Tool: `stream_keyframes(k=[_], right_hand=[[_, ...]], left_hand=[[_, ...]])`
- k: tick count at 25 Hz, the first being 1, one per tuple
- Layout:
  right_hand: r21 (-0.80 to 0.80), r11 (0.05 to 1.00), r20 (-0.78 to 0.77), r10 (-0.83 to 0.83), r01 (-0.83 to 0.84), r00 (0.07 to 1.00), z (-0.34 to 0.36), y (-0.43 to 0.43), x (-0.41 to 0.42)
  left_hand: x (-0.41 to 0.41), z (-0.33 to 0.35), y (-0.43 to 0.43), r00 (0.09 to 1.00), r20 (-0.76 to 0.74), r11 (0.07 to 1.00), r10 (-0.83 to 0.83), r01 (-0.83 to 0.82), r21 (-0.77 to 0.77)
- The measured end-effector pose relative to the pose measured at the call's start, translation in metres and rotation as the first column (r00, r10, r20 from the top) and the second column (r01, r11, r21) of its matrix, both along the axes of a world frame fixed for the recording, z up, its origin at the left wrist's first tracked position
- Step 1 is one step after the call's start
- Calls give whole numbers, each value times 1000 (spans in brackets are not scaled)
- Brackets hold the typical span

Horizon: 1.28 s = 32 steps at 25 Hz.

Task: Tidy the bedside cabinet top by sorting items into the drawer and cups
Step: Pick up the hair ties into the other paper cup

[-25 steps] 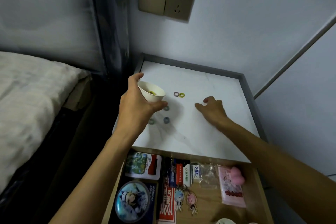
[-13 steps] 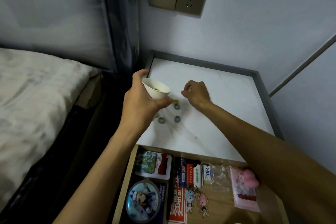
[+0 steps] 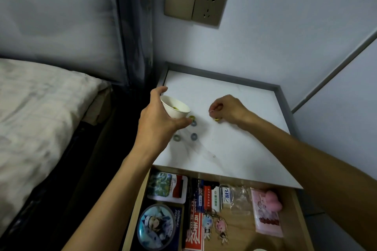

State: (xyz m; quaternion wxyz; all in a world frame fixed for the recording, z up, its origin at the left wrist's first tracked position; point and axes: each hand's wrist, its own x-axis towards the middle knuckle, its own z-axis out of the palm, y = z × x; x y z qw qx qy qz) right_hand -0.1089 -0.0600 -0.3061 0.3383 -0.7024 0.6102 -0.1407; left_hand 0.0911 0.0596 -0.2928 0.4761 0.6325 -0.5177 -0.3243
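1. The right hand has drawn back rightward from the cup, baring a yellow ring.
2. Nearest, the open drawer holds sorted oddments.
3. Farther, four loose rings lie on the surface, just near of the cup.
4. Right fingers curl together, pinching the yellow ring; the left hand grips the cup, mouth tilted rightward, directly left of that ring.

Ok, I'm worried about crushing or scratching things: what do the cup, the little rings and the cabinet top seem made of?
Cup: probably paper, matte white, thin-walled, tapered. Rings: dull coloured loops, perhaps rubber or elastic; too small to tell. Cabinet top: hard smooth white slab with faint grey veining, so stone or marble-look laminate; low sheen.
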Motion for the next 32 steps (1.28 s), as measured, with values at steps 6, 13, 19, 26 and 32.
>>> stream_keyframes(k=[6,13,19,26,32], right_hand=[[-50,907,287,413,-418,864,83,31,60],[-231,880,214,462,-415,861,88,36,67],[-165,961,92,239,-222,967,18,8,39],[-187,930,-143,292,-315,946,-40,7,31],[-135,928,-237,310,-347,921,-45,0,36]], left_hand=[[-4,0,1,999,24,999,-37,37,-19],[5,5,3,1000,-15,998,7,-8,-58],[23,6,6,994,-50,991,100,-103,-82],[30,7,4,990,-75,989,117,-122,-80],[30,8,5,988,-85,988,129,-136,-78]])
